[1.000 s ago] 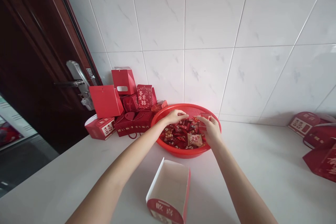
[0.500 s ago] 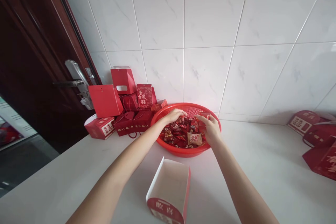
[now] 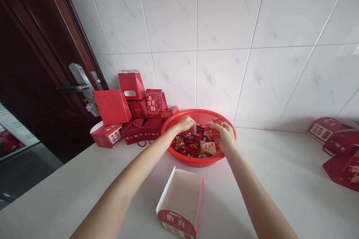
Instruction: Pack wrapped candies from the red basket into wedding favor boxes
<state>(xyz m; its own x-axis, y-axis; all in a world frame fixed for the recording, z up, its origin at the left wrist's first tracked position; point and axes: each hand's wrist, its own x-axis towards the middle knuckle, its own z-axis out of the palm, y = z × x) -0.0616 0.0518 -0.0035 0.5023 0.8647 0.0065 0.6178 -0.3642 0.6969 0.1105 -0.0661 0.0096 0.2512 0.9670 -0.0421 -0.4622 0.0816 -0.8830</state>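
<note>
A red plastic basket (image 3: 200, 162) stands against the wall, heaped with wrapped candies (image 3: 193, 146), mostly red. One tan packet (image 3: 208, 148) lies on top near the front. My left hand (image 3: 186, 124) reaches over the left side of the basket with its fingers curled down at the candies; what they hold, if anything, is hidden. At the right side, my right hand (image 3: 226, 136) pinches a red-wrapped candy (image 3: 219, 122) between thumb and fingers. In front of the basket lies an open red-and-white gift box (image 3: 182, 190), its pale inside bare.
Folded red gift boxes (image 3: 112, 108) are stacked on the left beside a dark door (image 3: 36, 44) with a metal handle (image 3: 81, 82). More red boxes (image 3: 343, 157) sit at the right edge. White tiled wall (image 3: 224, 26) rises behind the white tabletop (image 3: 266, 164).
My left hand's fingers have curled and dipped toward the candies. My right hand stays almost in place with its candy. The basket and boxes have not moved.
</note>
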